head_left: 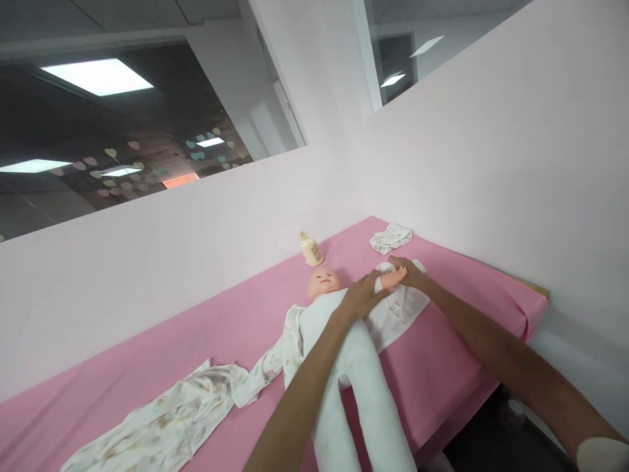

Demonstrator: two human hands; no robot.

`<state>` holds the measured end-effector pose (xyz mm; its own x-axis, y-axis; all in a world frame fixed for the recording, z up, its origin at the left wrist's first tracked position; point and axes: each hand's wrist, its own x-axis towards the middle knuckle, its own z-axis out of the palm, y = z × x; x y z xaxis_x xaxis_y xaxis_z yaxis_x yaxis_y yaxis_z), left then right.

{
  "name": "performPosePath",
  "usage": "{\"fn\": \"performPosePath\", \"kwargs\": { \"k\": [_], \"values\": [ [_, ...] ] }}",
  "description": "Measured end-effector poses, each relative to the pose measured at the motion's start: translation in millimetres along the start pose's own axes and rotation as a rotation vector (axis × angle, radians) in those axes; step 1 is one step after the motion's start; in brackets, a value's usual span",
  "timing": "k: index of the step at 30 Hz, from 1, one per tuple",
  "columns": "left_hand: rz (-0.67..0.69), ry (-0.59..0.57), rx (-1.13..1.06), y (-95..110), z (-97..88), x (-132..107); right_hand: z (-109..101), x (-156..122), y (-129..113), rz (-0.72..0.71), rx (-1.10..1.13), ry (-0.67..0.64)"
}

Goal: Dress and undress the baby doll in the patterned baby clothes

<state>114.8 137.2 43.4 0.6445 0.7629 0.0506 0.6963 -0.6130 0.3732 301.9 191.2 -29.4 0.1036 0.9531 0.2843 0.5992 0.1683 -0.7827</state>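
A baby doll with a white cloth body lies on its back on the pink sheet, its head toward the wall. My left hand is closed round the doll's arm near the shoulder. My right hand grips the doll's small hand and the white sleeve of a garment spread under the doll. A printed piece of clothing trails off to the left of the doll.
A small cream bottle leans by the wall behind the doll's head. A folded printed cloth lies in the far corner. Pale pink partition walls enclose the table on two sides; its right edge drops off.
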Motion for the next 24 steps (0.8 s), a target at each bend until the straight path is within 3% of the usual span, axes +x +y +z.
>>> {"fn": "performPosePath", "kwargs": {
  "k": [5, 9, 14, 18, 21, 24],
  "values": [
    [-0.014, 0.012, 0.080, -7, 9.1, 8, 4, -1, -4, 0.028, 0.067, 0.050],
    [-0.115, 0.044, 0.121, -14, 11.9, 18, 0, 1, -7, 0.087, 0.126, 0.132],
    [-0.224, -0.097, 0.216, -9, 12.9, 30, 1, -3, -14, 0.168, 0.128, 0.286],
    [-0.311, -0.119, 0.271, -3, 17.6, 39, 6, -15, -28, 0.007, -0.058, 0.309],
    [-0.340, -0.109, 0.275, -6, 20.5, 44, 10, -23, -39, -0.174, -0.130, 0.184],
    [-0.341, -0.124, 0.268, -10, 20.4, 47, 14, -26, -45, -0.252, -0.061, 0.090]
  ]
}}
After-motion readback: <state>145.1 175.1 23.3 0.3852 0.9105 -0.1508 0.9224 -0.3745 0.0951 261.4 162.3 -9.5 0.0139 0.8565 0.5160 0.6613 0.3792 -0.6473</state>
